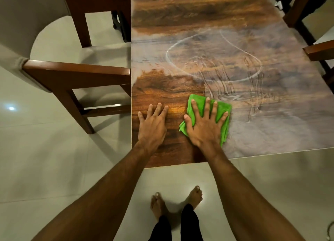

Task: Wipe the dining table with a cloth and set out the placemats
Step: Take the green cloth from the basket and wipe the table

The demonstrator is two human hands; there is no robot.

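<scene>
The right hand (204, 125) is being held flat, with its fingers straight and spread, and is being pressed down on a green cloth (223, 108). Nothing is being gripped by it. The left hand (152, 125) is being rested palm down on bare wood just beside the cloth, fingers straight and loosely apart, with nothing held. Both bare forearms are being stretched forward over the near edge of the table (198, 15).

The cloth, soft and crumpled into a rough folded pad, is being kept near that near edge, under the right palm. The long rectangular tabletop is being shown as glossy dark wood grain with amber streaks around the hands and at the far end. The middle and right are being dulled by a pale film (280, 125) marked with curved lines and smears.

A chair (75, 72) with a brown wooden frame and pale padded back is being kept against the left side. A wooden armrest (319, 51) is being shown at the right. Bare feet (159, 204) are being planted on pale shiny floor tiles (45, 159).
</scene>
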